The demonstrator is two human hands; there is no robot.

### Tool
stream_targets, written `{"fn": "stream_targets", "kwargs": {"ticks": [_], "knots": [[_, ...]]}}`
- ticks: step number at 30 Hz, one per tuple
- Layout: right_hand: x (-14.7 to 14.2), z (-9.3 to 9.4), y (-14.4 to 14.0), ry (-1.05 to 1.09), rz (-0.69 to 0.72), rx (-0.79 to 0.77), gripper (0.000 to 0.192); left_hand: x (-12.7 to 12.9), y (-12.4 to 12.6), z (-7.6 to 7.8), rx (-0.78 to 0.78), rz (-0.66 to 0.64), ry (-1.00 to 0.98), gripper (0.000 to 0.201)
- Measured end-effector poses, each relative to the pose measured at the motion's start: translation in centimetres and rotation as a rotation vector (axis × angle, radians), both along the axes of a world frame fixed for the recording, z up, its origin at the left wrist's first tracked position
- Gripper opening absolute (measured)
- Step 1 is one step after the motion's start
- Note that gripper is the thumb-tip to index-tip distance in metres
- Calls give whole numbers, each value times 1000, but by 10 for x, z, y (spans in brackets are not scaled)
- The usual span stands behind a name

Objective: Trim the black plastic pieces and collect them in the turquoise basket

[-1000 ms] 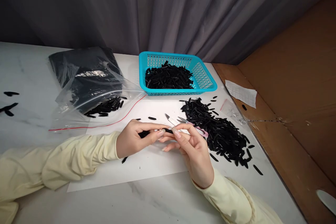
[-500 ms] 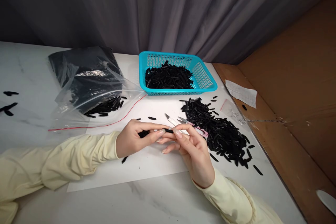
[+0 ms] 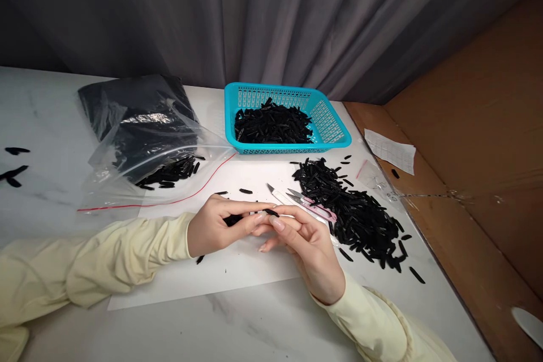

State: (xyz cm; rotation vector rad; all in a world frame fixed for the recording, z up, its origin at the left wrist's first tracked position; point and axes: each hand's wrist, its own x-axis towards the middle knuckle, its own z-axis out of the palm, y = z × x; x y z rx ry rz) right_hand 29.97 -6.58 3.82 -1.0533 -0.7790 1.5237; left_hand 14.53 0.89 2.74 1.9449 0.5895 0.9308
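Between my two hands is a thin black strip [image 3: 271, 212], pinched from both sides. My left hand [image 3: 218, 226] has thumb and fingers closed on its left end, and more black material shows under those fingers. My right hand [image 3: 309, 240] grips the other end between thumb and index finger, its remaining fingers curled below. Just beyond the hands lie thread snips [image 3: 320, 209] with pink handles and a pale pointed blade [image 3: 280, 195]. A heap of similar black strips [image 3: 360, 220] spreads to the right of them.
A turquoise basket [image 3: 288, 150] holding many black strips stands at the back. Left of it lies a clear zip bag [image 3: 127, 186] with black contents. White paper [image 3: 178, 280] is under my hands. A cardboard wall [image 3: 475, 96] borders the right, with a paper slip [image 3: 390, 151].
My right hand has shifted slightly left, closer to my left hand, and the strip between them now looks bent. The snips are more fully visible.
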Motion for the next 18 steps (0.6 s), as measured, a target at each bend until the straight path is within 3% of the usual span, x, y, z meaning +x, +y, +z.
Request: {"fn": "stream_targets", "kwargs": {"ticks": [5,11,18], "knots": [[2,-1,0,43,17,6,14,-1,0,-2,-23,22,14,24],[2,2,1,50,-2,-13,14,-1,-2,-8,-153,52,20,22],[1,3,0,-15,-4,-23,17,0,1,0,-206,38,67,22]]}}
